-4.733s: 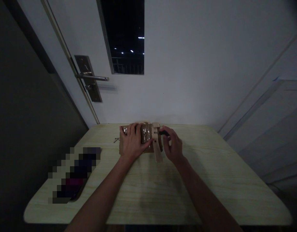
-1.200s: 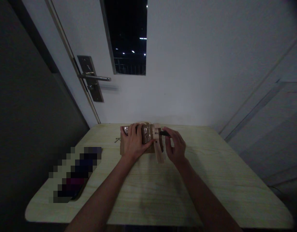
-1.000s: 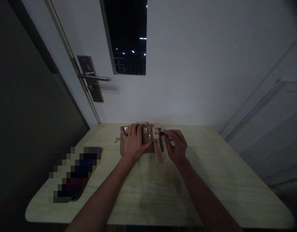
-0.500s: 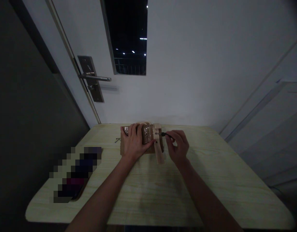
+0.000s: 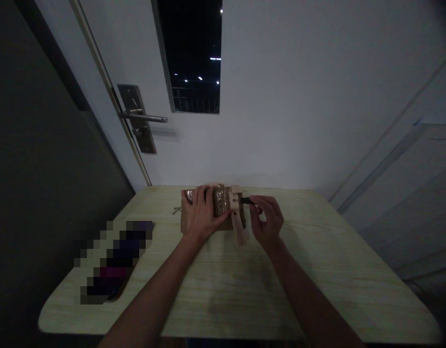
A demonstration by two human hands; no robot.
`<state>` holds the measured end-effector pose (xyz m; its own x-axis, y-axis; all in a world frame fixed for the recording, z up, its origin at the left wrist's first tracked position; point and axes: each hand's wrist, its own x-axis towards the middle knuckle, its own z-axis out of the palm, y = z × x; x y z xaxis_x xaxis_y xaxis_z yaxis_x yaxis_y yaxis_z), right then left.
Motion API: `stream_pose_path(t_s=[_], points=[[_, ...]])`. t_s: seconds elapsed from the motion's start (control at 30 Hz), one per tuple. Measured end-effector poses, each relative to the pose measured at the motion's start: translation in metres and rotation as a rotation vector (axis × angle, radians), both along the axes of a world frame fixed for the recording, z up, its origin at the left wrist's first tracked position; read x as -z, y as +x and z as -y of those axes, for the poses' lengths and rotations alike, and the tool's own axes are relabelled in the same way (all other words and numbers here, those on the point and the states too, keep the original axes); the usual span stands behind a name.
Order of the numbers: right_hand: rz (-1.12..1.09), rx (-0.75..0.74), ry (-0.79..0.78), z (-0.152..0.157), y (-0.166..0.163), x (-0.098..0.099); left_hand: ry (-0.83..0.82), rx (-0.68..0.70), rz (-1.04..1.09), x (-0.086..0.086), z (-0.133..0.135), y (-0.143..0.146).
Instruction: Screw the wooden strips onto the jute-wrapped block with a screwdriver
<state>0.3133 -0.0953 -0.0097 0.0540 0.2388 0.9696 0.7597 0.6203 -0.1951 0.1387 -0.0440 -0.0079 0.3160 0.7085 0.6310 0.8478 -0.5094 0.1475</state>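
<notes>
On the left of the table (image 5: 208,290) is a dark thing (image 5: 117,263) hidden by blurry squares, then some little thin bits (image 5: 177,210) beside a brown card (image 5: 221,202) with shiny tape. The left hand (image 5: 201,212) lies on the card, fingers spread apart, its thumb by a pale strip (image 5: 239,229). The right hand (image 5: 268,220) has its fingers pinched tight on a small black tool (image 5: 245,200) that points left at the strip.

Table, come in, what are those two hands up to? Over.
Left hand spread over taped brown cardboard. Right hand pinching dark tool, pointed at pale strip. Left thumb close to strip; no other obstruction seen.
</notes>
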Motion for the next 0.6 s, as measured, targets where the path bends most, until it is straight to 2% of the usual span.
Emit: stream_pose_path(t_s=[0.27,0.47,0.6], points=[[0.025,-0.013,-0.031,0.0038,-0.0024,-0.0029,0.016,-0.002,-0.004,0.0015,-0.0012,0.0],[0.0,0.031,-0.056,0.0022,-0.0024,-0.0021,0.006,-0.007,-0.015,-0.0008,-0.0003,-0.0005],[-0.031,0.017,-0.019,0.0008,-0.0022,-0.0012,0.008,-0.01,-0.017,-0.0009,0.0,-0.0004]])
